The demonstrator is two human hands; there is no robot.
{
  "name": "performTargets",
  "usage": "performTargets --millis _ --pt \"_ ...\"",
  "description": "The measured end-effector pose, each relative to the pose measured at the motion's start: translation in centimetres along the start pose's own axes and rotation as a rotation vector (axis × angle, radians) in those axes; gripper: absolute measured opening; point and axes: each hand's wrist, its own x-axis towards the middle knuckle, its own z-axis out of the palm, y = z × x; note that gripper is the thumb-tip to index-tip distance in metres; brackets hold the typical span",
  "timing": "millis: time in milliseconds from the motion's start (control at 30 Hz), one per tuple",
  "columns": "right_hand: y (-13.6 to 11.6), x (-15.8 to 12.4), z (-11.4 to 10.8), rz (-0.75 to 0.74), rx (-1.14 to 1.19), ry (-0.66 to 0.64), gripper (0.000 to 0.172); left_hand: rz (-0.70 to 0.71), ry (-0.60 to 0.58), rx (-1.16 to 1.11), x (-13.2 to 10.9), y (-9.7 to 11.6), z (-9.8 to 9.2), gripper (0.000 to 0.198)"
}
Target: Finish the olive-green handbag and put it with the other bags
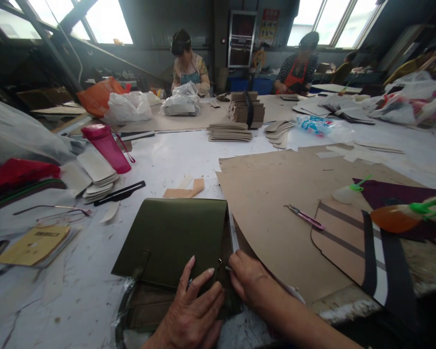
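Observation:
A dark green leather-like flap (178, 232) lies on the white table before me, over a brown piece (148, 310) with a curved dark edge. It looks like a bag part. My left hand (194, 310) rests on its lower right, two fingers stretched out and the others bent. Beside the flap's right edge, my right hand (250, 276) is closed, with a small metallic tip poking out from its fingers; the rest is hidden. A small metal fitting (220, 261) shows between the hands. A thin pale strip (233, 232) runs up along the flap from my right hand.
To the right lie large brown sheets (276, 194), a pink cutter (305, 217) and an orange glue bottle (396, 218). A pink water bottle (109, 148), glasses (58, 213) and a yellow notepad (34, 245) are left. Stacked pieces (229, 133) and two co-workers (191, 72) are farther back.

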Motion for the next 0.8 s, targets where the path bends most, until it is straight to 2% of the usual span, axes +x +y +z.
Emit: performTargets --millis 100,167,300,433,600,800 --pt "-0.1 -0.6 -0.3 -0.029 0.082 -0.091 0.017 -0.011 -0.046 0.012 0.2 0.1 -0.1 0.020" --pt "0.2 0.1 -0.2 0.009 0.080 -0.019 0.015 0.013 -0.011 0.014 0.3 -0.1 0.1 0.021" --pt "2.0 2.3 0.0 0.143 0.123 0.213 0.010 0.063 0.047 0.025 -0.3 -0.6 0.6 0.023" --pt "3.8 1.5 -0.8 0.234 0.243 0.248 0.015 0.102 0.014 -0.013 -0.7 -1.0 0.1 0.025" --pt "4.4 -0.9 -1.2 0.152 0.280 0.258 0.014 0.106 -0.065 -0.049 0.0 -0.9 -0.8 0.023" --pt "4.5 -1.5 -1.2 0.113 0.271 0.263 0.014 0.083 -0.029 -0.053 0.5 -0.3 -1.3 0.019"
